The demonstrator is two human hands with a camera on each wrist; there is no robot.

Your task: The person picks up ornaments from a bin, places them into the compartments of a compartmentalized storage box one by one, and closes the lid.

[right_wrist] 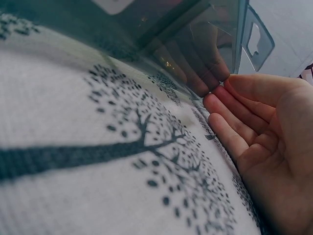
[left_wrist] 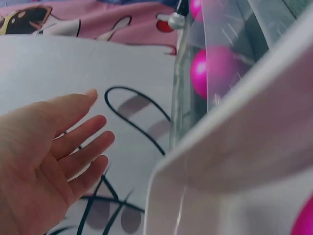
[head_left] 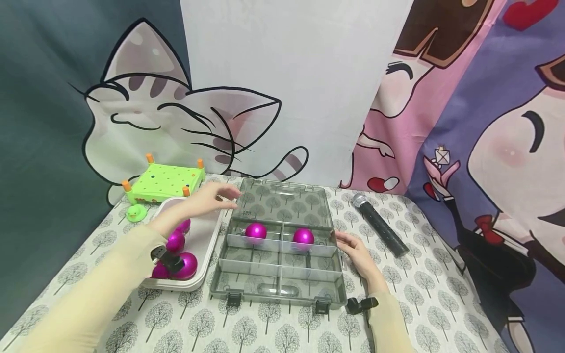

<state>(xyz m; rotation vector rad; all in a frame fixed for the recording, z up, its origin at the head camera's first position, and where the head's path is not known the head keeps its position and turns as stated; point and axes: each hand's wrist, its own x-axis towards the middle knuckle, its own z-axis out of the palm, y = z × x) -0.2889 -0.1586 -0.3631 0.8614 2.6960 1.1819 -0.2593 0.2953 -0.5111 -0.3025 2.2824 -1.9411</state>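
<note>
A clear grey compartment box lies on the table with its lid folded back. Two shiny magenta balls sit in its back row: one ball in the left compartment, the other ball in the right. My left hand hovers over the white bin's far right part, fingers loosely spread and holding nothing; the left wrist view shows its bare palm. At the box's right wall, my right hand rests its fingertips; in the right wrist view its fingers are gently bent against the plastic.
The white bin left of the box holds several magenta balls. Behind it stand a green pegged toy and a small green duck. A black microphone lies right of the box. Printed curtains hang behind the table.
</note>
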